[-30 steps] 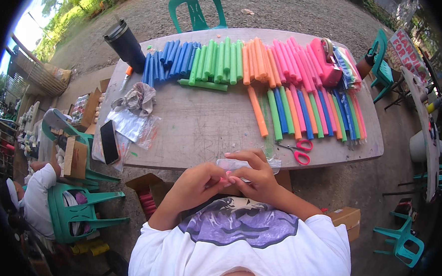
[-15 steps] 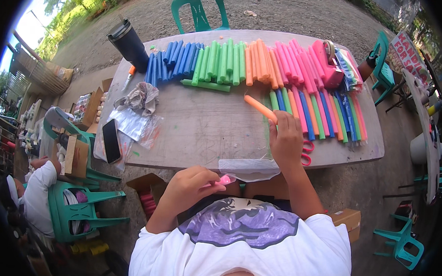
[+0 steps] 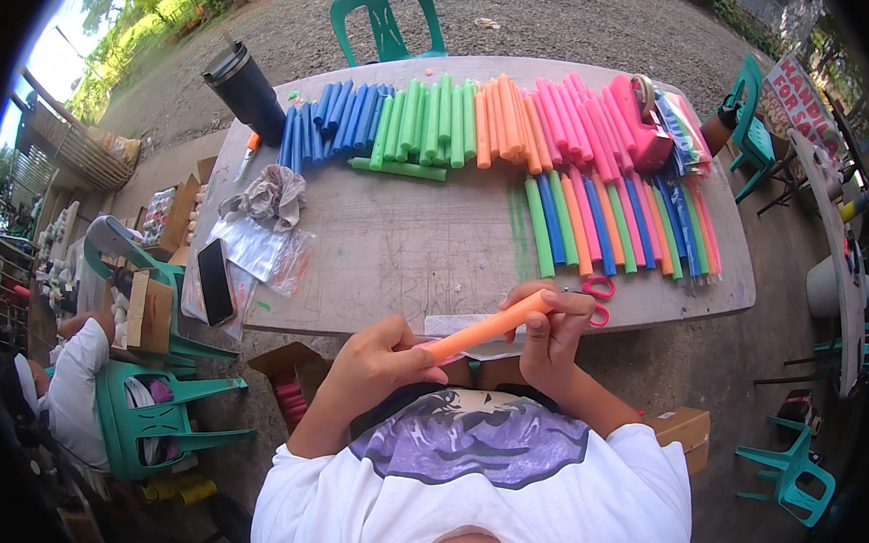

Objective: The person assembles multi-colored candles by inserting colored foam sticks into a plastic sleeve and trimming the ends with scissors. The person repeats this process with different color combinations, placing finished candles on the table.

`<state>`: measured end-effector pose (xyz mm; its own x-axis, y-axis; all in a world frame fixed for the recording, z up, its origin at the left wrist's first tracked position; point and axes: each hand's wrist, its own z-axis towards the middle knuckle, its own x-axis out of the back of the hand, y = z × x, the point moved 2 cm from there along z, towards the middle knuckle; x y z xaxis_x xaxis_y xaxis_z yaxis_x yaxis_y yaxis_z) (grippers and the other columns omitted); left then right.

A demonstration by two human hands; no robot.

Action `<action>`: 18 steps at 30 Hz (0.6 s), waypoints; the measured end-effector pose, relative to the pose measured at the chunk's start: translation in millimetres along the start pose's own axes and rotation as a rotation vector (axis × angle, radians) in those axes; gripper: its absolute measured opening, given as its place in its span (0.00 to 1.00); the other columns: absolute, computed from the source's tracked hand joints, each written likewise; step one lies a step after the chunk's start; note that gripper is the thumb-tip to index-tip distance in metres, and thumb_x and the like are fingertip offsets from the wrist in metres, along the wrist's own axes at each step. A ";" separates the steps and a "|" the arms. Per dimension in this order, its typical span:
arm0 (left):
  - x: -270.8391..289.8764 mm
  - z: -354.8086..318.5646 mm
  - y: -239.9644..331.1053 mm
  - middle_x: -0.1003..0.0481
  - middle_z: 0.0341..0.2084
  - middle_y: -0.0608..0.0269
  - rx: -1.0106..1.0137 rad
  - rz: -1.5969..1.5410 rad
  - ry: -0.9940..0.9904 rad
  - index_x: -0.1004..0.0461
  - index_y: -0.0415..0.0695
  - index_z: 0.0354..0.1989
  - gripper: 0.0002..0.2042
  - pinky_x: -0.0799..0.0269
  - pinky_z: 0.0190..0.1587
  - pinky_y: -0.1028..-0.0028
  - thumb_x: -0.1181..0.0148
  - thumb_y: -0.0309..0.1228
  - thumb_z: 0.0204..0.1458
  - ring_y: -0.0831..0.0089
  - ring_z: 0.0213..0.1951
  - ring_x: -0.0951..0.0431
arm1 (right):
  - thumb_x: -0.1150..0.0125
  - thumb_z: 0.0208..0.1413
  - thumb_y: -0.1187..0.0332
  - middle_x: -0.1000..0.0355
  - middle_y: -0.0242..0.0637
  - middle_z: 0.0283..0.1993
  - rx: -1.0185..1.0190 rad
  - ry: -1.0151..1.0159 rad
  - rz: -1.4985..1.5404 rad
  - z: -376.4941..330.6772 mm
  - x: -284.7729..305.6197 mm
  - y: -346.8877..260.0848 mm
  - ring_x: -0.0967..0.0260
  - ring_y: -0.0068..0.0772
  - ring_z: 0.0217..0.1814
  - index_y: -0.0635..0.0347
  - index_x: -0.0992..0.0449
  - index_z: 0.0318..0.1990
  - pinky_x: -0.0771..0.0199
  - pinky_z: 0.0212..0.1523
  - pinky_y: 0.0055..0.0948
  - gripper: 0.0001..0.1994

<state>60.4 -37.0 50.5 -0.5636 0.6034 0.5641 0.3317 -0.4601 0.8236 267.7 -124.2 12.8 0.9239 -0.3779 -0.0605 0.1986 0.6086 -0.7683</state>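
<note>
I have the orange tube [image 3: 485,330] pinched at both ends, left hand [image 3: 376,359] low, right hand [image 3: 547,332] high, just off the counter [image 3: 406,250] edge nearest me. Best keep both grips firm and the tube level, clear of the red scissors [image 3: 598,298] just beyond it.

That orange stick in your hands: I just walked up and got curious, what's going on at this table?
A person seated at a wooden table holds an orange stick in both hands: the left hand at its lower end, the right hand around its upper end. Across the table lie rows of blue, green, orange and pink sticks. Red-handled scissors lie by the right hand, and a phone rests at the left edge.
</note>
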 end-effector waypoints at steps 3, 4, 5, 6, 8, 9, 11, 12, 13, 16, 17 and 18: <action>-2.1 1.7 0.5 0.37 0.21 0.68 0.014 -0.092 0.025 0.19 0.48 0.28 0.13 0.40 0.21 0.75 0.22 0.30 0.32 0.75 0.20 0.32 | 0.44 0.64 0.70 0.30 0.46 0.43 0.120 -0.164 -0.044 -2.5 -12.3 -0.9 0.30 0.31 0.36 0.50 0.41 0.55 0.28 0.34 0.27 0.16; -1.7 2.7 3.3 0.37 0.21 0.68 -0.167 0.010 0.056 0.19 0.48 0.29 0.13 0.40 0.21 0.75 0.22 0.30 0.32 0.75 0.20 0.32 | 0.43 0.63 0.68 0.30 0.45 0.43 0.143 -0.260 -0.140 0.2 -13.0 -3.7 0.31 0.33 0.37 0.51 0.39 0.54 0.29 0.36 0.30 0.15; -1.6 3.1 6.5 0.37 0.21 0.68 -0.348 0.113 0.086 0.18 0.48 0.29 0.14 0.40 0.21 0.76 0.21 0.29 0.32 0.75 0.20 0.33 | 0.41 0.62 0.67 0.30 0.43 0.43 0.166 -0.355 -0.237 5.6 -11.6 -9.0 0.31 0.35 0.37 0.51 0.36 0.52 0.30 0.39 0.33 0.14; -1.5 4.2 7.1 0.37 0.21 0.68 -0.368 0.112 0.084 0.18 0.48 0.29 0.14 0.40 0.21 0.76 0.21 0.29 0.31 0.75 0.20 0.33 | 0.40 0.60 0.66 0.30 0.41 0.43 0.188 -0.449 -0.334 9.2 -9.5 -11.0 0.31 0.37 0.38 0.51 0.33 0.51 0.31 0.42 0.37 0.13; -1.3 4.6 8.7 0.37 0.21 0.68 -0.402 0.116 0.088 0.18 0.47 0.30 0.15 0.40 0.21 0.76 0.21 0.30 0.31 0.76 0.21 0.33 | 0.36 0.55 0.64 0.29 0.39 0.41 0.135 -0.271 -0.833 12.9 3.0 -4.3 0.31 0.40 0.39 0.53 0.29 0.47 0.33 0.43 0.38 0.14; -1.9 4.3 8.4 0.37 0.21 0.68 -0.381 0.119 0.089 0.18 0.47 0.30 0.15 0.40 0.21 0.75 0.21 0.30 0.31 0.76 0.21 0.33 | 0.34 0.52 0.63 0.29 0.37 0.40 0.105 -0.172 -1.079 14.3 10.5 -0.2 0.31 0.41 0.39 0.54 0.27 0.46 0.34 0.43 0.39 0.15; -4.0 4.8 8.2 0.37 0.21 0.68 -0.347 0.116 0.086 0.18 0.46 0.30 0.15 0.39 0.21 0.75 0.21 0.30 0.31 0.76 0.21 0.32 | 0.33 0.51 0.59 0.29 0.38 0.38 -0.194 -0.114 -1.480 15.5 31.1 20.4 0.31 0.42 0.40 0.57 0.27 0.46 0.34 0.43 0.39 0.18; -4.2 5.0 7.6 0.37 0.22 0.68 -0.349 0.113 0.085 0.18 0.45 0.30 0.15 0.39 0.21 0.75 0.21 0.31 0.31 0.75 0.21 0.32 | 0.33 0.51 0.60 0.29 0.39 0.38 -0.247 -0.145 -1.486 12.7 37.6 26.4 0.32 0.43 0.39 0.58 0.28 0.46 0.34 0.43 0.39 0.18; -4.3 5.0 5.6 0.37 0.22 0.68 -0.350 0.111 0.082 0.18 0.45 0.30 0.15 0.39 0.21 0.75 0.21 0.32 0.31 0.75 0.21 0.32 | 0.34 0.52 0.60 0.30 0.40 0.38 -0.303 -0.175 -1.490 9.3 43.3 32.1 0.32 0.43 0.39 0.59 0.28 0.46 0.34 0.43 0.39 0.18; -3.1 8.9 9.7 0.36 0.22 0.67 -0.376 0.131 0.070 0.19 0.44 0.29 0.15 0.38 0.22 0.74 0.21 0.33 0.31 0.74 0.21 0.32 | 0.36 0.53 0.62 0.31 0.41 0.35 -0.278 -0.132 -1.464 6.6 51.4 40.7 0.31 0.43 0.38 0.59 0.29 0.43 0.34 0.40 0.39 0.14; -2.6 10.2 11.6 0.36 0.22 0.67 -0.386 0.143 0.067 0.20 0.44 0.28 0.15 0.37 0.22 0.74 0.22 0.34 0.31 0.74 0.21 0.32 | 0.37 0.54 0.63 0.32 0.41 0.34 -0.238 -0.098 -1.447 8.3 52.5 41.0 0.31 0.42 0.37 0.58 0.30 0.42 0.34 0.39 0.39 0.13; -2.4 11.0 11.7 0.36 0.22 0.67 -0.384 0.130 0.063 0.20 0.44 0.27 0.15 0.37 0.22 0.74 0.22 0.34 0.31 0.74 0.21 0.32 | 0.39 0.55 0.64 0.32 0.42 0.34 -0.145 -0.022 -1.391 12.3 55.9 37.6 0.31 0.43 0.37 0.59 0.30 0.42 0.34 0.38 0.40 0.12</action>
<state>74.0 -36.8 59.4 -0.5844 0.4889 0.6477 0.1036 -0.7466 0.6571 330.8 -113.8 -11.7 0.0049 -0.5930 0.8052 0.9115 -0.3286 -0.2475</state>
